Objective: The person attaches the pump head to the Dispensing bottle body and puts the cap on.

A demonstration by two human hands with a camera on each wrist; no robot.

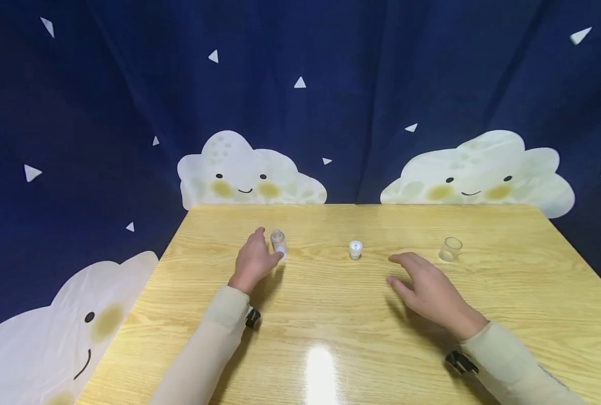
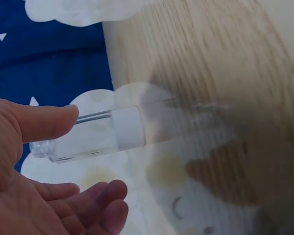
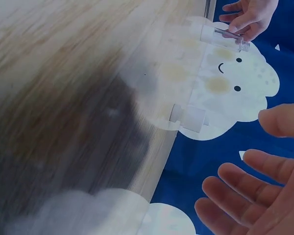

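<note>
A small clear bottle (image 1: 278, 241) with a threaded neck stands upright on the left part of the table. Beside it is my left hand (image 1: 254, 261), thumb and fingers spread around the bottle's near side. In the left wrist view the thumb overlaps the upper part of the bottle (image 2: 90, 139), whose base is white, while the other fingers stay apart from it. My right hand (image 1: 429, 292) hovers over the table with relaxed fingers and holds nothing. Nearest to it are a small white fitting (image 1: 355, 250) at mid-table and a clear open cylinder (image 1: 450, 250).
The wooden table (image 1: 330, 304) ends at the back against a dark blue curtain (image 1: 290, 112) printed with clouds and triangles. A dark strap (image 1: 253, 318) sits at the left wrist and a similar one (image 1: 462, 363) at the right.
</note>
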